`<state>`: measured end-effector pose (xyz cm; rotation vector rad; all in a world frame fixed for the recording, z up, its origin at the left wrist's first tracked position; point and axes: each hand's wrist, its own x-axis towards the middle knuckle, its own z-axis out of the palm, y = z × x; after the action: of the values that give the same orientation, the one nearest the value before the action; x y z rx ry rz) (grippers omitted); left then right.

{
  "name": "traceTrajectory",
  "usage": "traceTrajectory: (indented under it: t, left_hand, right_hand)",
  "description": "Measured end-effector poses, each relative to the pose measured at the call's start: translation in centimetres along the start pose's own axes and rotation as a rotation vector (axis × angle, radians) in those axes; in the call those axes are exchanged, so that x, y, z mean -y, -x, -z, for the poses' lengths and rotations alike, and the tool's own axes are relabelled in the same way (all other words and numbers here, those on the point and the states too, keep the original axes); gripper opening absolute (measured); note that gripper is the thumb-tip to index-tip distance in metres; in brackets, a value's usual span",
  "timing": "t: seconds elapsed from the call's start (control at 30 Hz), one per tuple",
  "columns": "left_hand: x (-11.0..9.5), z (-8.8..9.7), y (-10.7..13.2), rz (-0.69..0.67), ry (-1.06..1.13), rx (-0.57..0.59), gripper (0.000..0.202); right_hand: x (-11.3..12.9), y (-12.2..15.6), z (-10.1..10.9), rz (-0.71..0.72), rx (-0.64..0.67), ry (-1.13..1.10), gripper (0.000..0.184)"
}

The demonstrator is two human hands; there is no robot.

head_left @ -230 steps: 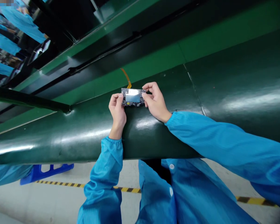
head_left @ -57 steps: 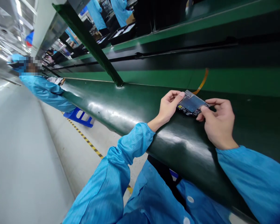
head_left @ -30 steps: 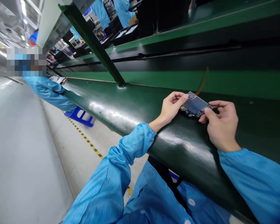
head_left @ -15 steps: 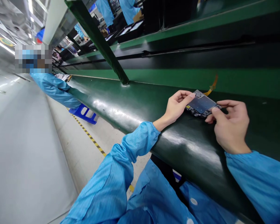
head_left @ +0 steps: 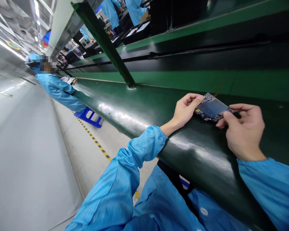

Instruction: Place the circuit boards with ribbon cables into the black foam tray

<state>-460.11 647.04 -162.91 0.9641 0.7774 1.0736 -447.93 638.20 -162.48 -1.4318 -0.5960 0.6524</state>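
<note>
Circuit board (head_left: pixel 211 108) sat between the person's two hands, over the green bench (head_left: pixel 144 106). Left hand (head_left: pixel 186 109): thumb on top, fingers curled at the near end, pinching it. Right hand (head_left: pixel 246 130): thumb and forefinger pinching the opposite end. Long axis ran from left fingertips to right, slanting down toward the right ones; neither hand was nearer, both touched.

Yellow patch (head_left: pixel 197 110) lay just beside the left thumb. Beyond the board, away from the fingers, only a scrap of orange strip (head_left: pixel 215 95) showed, the rest faint. Underside and lower fingertips hidden; whether the board touched the bench, could not tell.
</note>
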Motion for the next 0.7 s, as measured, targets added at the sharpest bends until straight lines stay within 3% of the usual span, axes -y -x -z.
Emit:
traceTrajectory:
  t: [0.7]
  left_hand:
    - [0.00,0.17,0.03,-0.036,-0.042,0.043,0.013]
  right_hand:
    - [-0.61,-0.03,0.09,0.054,0.007,0.000,0.031]
